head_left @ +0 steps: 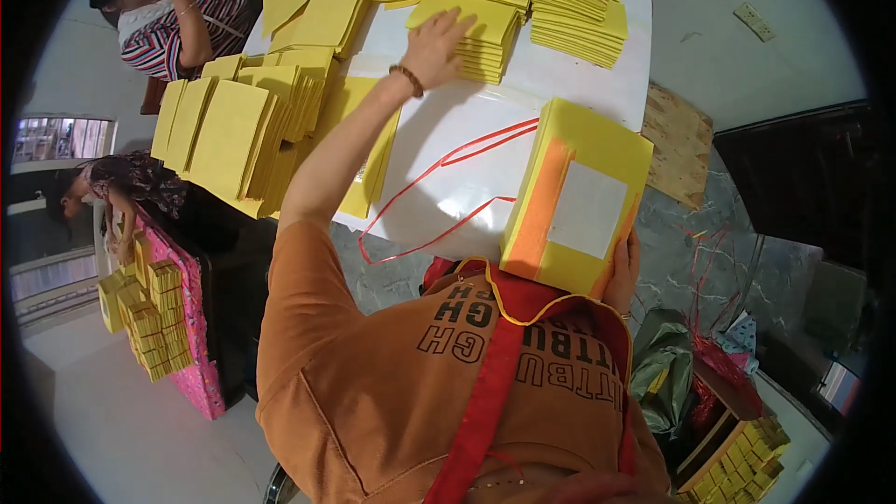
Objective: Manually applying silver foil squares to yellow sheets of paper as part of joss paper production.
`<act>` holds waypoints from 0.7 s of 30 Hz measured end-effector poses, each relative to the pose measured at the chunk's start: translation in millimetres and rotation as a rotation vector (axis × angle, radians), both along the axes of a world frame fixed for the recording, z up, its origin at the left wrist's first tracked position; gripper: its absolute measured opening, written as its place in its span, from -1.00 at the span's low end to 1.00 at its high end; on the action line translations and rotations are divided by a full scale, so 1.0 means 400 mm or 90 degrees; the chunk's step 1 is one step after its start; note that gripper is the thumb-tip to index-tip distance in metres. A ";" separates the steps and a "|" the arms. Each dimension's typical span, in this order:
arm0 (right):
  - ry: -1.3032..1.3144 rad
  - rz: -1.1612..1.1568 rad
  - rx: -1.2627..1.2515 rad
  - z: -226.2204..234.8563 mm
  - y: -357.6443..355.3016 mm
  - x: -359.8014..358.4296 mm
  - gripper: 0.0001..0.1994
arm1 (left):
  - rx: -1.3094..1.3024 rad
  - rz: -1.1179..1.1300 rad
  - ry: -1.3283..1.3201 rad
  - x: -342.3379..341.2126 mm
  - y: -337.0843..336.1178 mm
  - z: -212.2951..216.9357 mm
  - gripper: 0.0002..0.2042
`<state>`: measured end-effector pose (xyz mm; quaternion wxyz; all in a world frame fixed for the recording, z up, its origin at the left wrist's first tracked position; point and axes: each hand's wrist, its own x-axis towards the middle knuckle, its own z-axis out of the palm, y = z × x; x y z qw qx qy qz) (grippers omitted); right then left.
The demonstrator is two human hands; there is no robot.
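Note:
My left hand (pixel 439 45) reaches forward and lies on top of a stack of yellow paper bundles (pixel 485 49), fingers stretched out. At the table's near edge, close to my body, a thick block of yellow paper (pixel 560 266) bears an orange strip and a white label (pixel 588 209). Along the right side of this block, my right hand (pixel 623 271) is wrapped with its fingers against it; the thumb side is partly hidden. Red plastic string (pixel 411 189) lies in loops on the white tabletop (pixel 457 135), with two ends running to the block.
More yellow stacks stand at the far right (pixel 579 0) and left (pixel 224 131) of the table. One person (pixel 196 19) is at the far left; another (pixel 140 191) bends over yellow bundles on a pink-covered table (pixel 201 355). A green sack (pixel 663 369) and red string lie to the right.

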<state>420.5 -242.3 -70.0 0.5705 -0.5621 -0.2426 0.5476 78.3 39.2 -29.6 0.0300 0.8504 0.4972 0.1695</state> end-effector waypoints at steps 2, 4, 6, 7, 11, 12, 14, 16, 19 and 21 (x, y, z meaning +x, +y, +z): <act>-0.011 0.005 -0.010 0.006 -0.002 0.003 -0.53 | -0.004 -0.091 -0.138 0.041 -0.097 0.028 -0.44; -0.046 -0.001 0.030 0.019 -0.004 -0.003 -0.53 | -0.003 -0.207 -0.260 0.099 -0.217 0.065 -0.55; -0.083 -0.012 0.066 0.024 -0.010 0.000 -0.52 | -0.004 -0.271 -0.264 0.146 -0.326 0.086 -0.62; -0.201 -0.011 0.127 0.022 -0.015 0.016 -0.54 | -0.005 -0.275 -0.257 0.165 -0.370 0.083 -0.63; -0.657 0.130 0.286 0.086 0.007 0.038 -0.67 | -0.071 -0.281 -0.305 0.186 -0.489 0.051 -0.62; -0.650 0.142 0.283 0.097 0.014 0.033 -0.72 | -0.094 -0.297 -0.313 0.191 -0.518 0.050 -0.62; -0.627 0.161 0.291 0.102 0.030 0.018 -0.78 | -0.038 -0.298 -0.269 0.197 -0.563 0.068 -0.64; -0.616 0.161 0.284 0.089 0.035 0.014 -0.80 | -0.054 -0.349 -0.246 0.200 -0.585 0.079 -0.60; -0.513 0.116 0.273 0.061 0.043 0.015 -0.83 | -0.024 -0.367 -0.078 0.201 -0.591 0.064 -0.50; -0.421 0.106 0.245 0.046 0.039 0.017 -0.86 | -0.042 -0.374 -0.063 0.203 -0.588 0.073 -0.50</act>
